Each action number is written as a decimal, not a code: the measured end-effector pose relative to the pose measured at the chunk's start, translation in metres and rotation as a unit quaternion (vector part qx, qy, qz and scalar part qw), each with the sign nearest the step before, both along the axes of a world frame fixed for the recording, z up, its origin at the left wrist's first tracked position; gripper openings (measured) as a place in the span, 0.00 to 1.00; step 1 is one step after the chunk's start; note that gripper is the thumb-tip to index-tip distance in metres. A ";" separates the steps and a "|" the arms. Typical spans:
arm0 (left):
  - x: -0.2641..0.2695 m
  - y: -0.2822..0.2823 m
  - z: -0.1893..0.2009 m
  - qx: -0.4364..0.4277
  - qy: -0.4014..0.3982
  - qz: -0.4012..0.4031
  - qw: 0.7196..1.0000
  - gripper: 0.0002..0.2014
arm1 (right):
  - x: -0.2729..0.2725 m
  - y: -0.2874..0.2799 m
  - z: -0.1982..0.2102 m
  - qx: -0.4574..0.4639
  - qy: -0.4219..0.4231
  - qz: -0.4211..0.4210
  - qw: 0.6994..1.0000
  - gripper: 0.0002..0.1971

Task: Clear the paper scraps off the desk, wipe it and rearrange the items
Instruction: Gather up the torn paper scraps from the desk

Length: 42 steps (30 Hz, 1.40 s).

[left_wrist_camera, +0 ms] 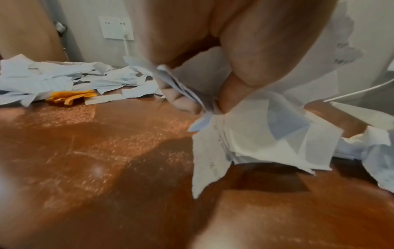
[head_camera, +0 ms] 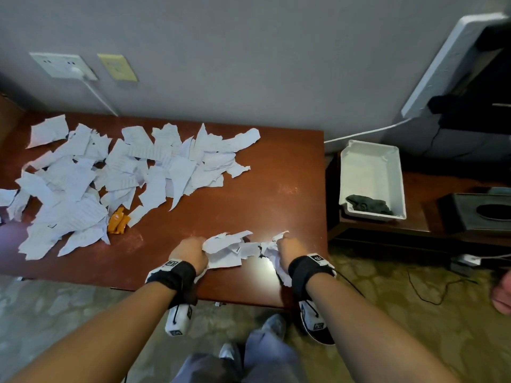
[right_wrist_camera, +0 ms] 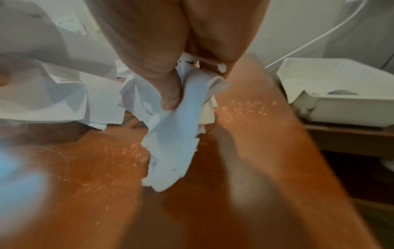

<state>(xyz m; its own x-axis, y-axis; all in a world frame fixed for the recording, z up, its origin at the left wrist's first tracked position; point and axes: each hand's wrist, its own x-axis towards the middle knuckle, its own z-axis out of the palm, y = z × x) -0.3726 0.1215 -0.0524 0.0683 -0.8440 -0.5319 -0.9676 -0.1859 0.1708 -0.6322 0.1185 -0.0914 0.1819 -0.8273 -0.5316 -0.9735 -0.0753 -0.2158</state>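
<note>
With left hand (head_camera: pixel 190 251) and right hand (head_camera: pixel 291 248) each holding in closed grip a bunch of paper scraps (head_camera: pixel 226 248) at near edge of bench (head_camera: pixel 262 189), risking loose torn ends slipping out and dropping to floor (head_camera: pixel 387 286), with big pile (head_camera: pixel 110 175) lying at far left.

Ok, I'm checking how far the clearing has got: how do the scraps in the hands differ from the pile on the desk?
The held scraps are a small crumpled bunch, gripped by the left hand and the right hand; the pile is far larger, loose, mostly flat and untouched. The held scraps are near the front edge of the desk; the pile spreads across its back left. Both are torn white paper.
</note>
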 end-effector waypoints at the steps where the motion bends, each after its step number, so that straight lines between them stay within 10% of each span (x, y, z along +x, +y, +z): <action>1: -0.002 -0.001 0.004 -0.010 0.003 -0.004 1.000 0.11 | -0.004 0.002 0.006 -0.009 0.005 -0.010 1.000 0.14; 12: -0.038 0.032 0.044 -0.057 0.089 -0.080 0.991 0.12 | -0.049 0.070 0.080 -0.124 -0.028 -0.157 0.979 0.08; 20: -0.120 0.068 0.046 -0.064 0.101 -0.146 0.982 0.11 | -0.115 0.127 0.080 -0.140 -0.082 -0.225 0.961 0.22; 25: -0.184 0.097 0.031 -0.029 0.078 -0.192 0.978 0.11 | -0.171 0.143 0.057 -0.109 -0.058 -0.219 0.968 0.03; 35: -0.333 0.170 -0.016 -0.013 0.099 -0.205 0.974 0.13 | -0.305 0.192 -0.011 -0.026 -0.046 -0.261 0.964 0.10; 42: -0.358 0.193 -0.122 0.088 0.080 -0.160 0.980 0.20 | -0.328 0.226 -0.131 0.073 -0.047 -0.305 0.948 0.15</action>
<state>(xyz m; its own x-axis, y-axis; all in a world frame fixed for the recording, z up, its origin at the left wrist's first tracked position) -0.7309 0.3149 -0.1747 -0.2815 -0.7026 -0.6535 -0.9446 0.0830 0.3177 -0.9602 0.3445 -0.2220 -0.2549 -0.7125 -0.6538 -0.8018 0.5336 -0.2690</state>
